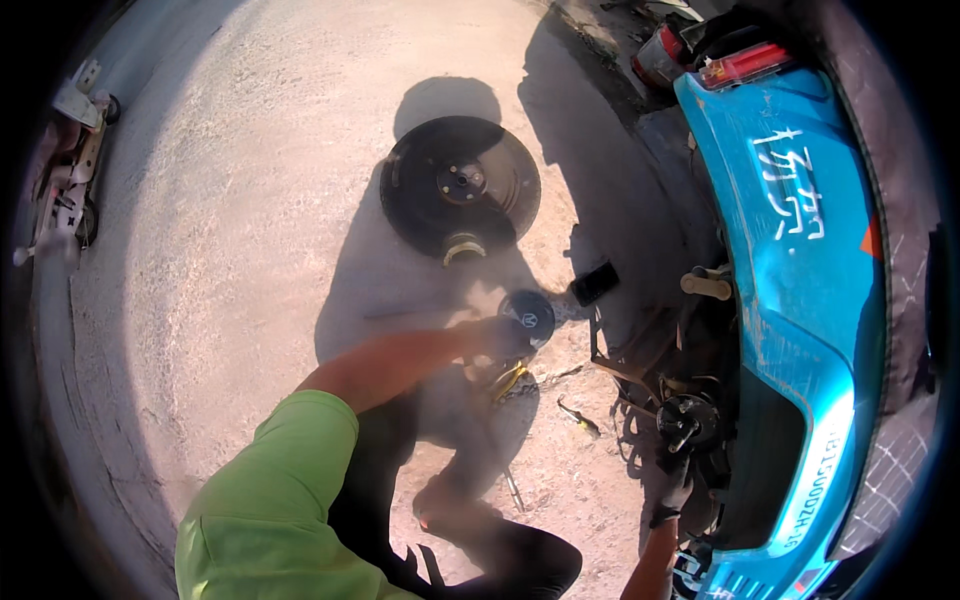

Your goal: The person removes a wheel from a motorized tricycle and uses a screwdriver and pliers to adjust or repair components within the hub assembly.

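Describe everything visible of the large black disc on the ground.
The large black disc is round and wheel-like, with a small raised-looking centre dotted with pale spots, perhaps bolts. It looks dark and smooth, though whether it is rubber, metal or plastic is unclear. It lies flat on the pale ground, left of the blue bodywork. A pale curved piece shows at its near edge. The left hand is apart from it.
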Demonstrator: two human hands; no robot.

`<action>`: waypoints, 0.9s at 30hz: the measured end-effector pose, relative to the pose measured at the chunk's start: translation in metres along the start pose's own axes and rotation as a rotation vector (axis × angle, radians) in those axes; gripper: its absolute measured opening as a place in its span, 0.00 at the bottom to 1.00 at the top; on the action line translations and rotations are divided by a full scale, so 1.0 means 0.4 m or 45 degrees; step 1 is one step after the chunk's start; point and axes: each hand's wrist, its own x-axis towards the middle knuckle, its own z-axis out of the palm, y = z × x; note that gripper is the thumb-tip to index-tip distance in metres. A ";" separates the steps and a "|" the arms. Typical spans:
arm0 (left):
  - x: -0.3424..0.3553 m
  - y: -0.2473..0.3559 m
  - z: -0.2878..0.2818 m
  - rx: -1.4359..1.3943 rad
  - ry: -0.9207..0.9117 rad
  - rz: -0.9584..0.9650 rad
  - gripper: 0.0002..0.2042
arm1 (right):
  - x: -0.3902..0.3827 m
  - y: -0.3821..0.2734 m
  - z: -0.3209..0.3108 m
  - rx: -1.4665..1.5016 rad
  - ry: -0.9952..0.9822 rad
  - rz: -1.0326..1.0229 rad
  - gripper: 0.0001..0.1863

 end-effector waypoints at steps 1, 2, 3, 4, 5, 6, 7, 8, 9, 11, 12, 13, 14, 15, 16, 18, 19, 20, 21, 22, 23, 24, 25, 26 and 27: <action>-0.078 -0.190 0.010 0.164 0.366 -0.011 0.20 | -0.014 -0.075 0.053 0.033 -0.123 0.142 0.27; -0.155 -0.365 0.016 0.352 0.716 -0.055 0.20 | -0.070 -0.153 0.123 0.070 -0.227 0.287 0.27; -0.268 -0.310 -0.031 -0.111 0.647 -0.463 0.19 | -0.148 -0.184 0.112 0.018 -0.239 0.512 0.25; -0.393 -0.227 -0.110 -0.502 0.632 -0.891 0.17 | -0.268 -0.156 0.073 0.136 -0.254 0.738 0.25; -0.557 -0.215 -0.140 -0.637 0.609 -1.021 0.17 | -0.336 -0.150 0.054 0.159 -0.403 0.900 0.25; -0.716 -0.202 -0.170 -0.764 0.584 -1.152 0.18 | -0.402 -0.165 0.048 0.084 -0.523 1.068 0.23; -0.872 -0.198 -0.167 -0.757 0.590 -1.299 0.17 | -0.464 -0.203 0.050 0.040 -0.668 1.143 0.24; -1.031 -0.215 -0.148 -0.558 0.416 -1.403 0.16 | -0.523 -0.242 0.048 -0.004 -0.810 1.219 0.25; -1.189 -0.210 -0.100 -0.356 0.408 -1.487 0.20 | -0.570 -0.265 0.044 0.037 -0.899 1.273 0.25; -1.476 -0.107 -0.049 -0.386 0.286 -1.607 0.20 | -0.645 -0.319 0.064 -0.001 -0.969 1.317 0.25; -1.612 -0.094 0.000 -0.544 0.245 -1.714 0.21 | -0.676 -0.360 0.085 0.002 -1.013 1.291 0.25; -1.708 -0.037 0.040 -0.630 0.268 -1.804 0.21 | -0.693 -0.368 0.099 0.060 -0.969 1.325 0.25; -1.807 -0.014 0.097 -0.713 0.232 -1.873 0.21 | -0.702 -0.376 0.116 0.121 -0.932 1.358 0.25; -1.901 0.005 0.153 -0.818 0.247 -1.908 0.21 | -0.721 -0.413 0.143 0.100 -0.947 1.271 0.25; -1.998 0.085 0.224 -1.006 0.163 -2.089 0.17 | -0.719 -0.492 0.176 0.049 -0.996 1.244 0.24; -2.083 0.185 0.294 -1.116 0.062 -2.088 0.19 | -0.735 -0.568 0.200 0.143 -0.963 1.159 0.23; -2.109 0.212 0.334 -1.247 0.013 -2.035 0.18 | -0.727 -0.601 0.220 0.151 -0.923 1.151 0.23; -2.104 0.260 0.300 -1.260 -0.062 -1.953 0.18 | -0.729 -0.628 0.242 0.174 -0.868 1.156 0.23; -1.974 0.464 0.121 -1.013 -0.157 -1.870 0.17 | -0.719 -0.667 0.252 0.141 -0.863 1.119 0.24; -1.952 0.485 0.113 -1.101 -0.109 -1.809 0.17 | -0.699 -0.690 0.263 0.139 -0.865 1.097 0.24; -1.983 0.470 0.080 -1.145 -0.102 -1.799 0.17 | -0.724 -0.704 0.267 0.172 -0.848 1.128 0.24; -1.988 0.451 0.058 -1.209 -0.063 -1.771 0.17 | -0.726 -0.723 0.279 0.189 -0.845 1.133 0.25; -1.988 0.416 0.024 -1.265 -0.029 -1.750 0.17 | -0.723 -0.732 0.293 0.167 -0.822 1.171 0.26; -1.985 0.372 -0.021 -1.317 0.002 -1.737 0.17 | -0.714 -0.732 0.305 0.202 -0.813 1.229 0.27; -1.982 0.321 -0.072 -1.371 0.042 -1.726 0.17 | -0.705 -0.751 0.326 0.226 -0.733 1.300 0.27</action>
